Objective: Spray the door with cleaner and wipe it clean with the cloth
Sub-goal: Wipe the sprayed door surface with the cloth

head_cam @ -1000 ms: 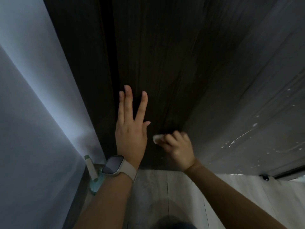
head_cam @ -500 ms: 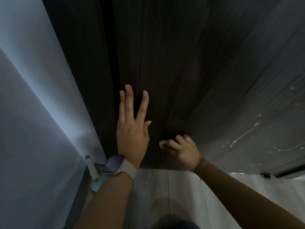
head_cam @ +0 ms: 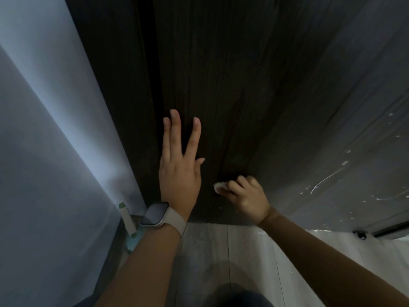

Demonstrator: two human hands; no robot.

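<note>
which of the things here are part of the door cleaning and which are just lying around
In use:
- door
- cloth, bunched in the right hand low against the door
- left hand, flat on the door
- spray bottle, standing by the wall

Just there:
- watch on the left wrist
- blue-green rag beside the bottle
- floor

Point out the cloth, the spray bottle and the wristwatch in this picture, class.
cloth [head_cam: 219, 186]: head view, white wad showing past the right hand's fingertips.
spray bottle [head_cam: 128, 220]: head view, its pale body, at the door's foot.
wristwatch [head_cam: 154, 212]: head view, its dark screen, on the left wrist.
</note>
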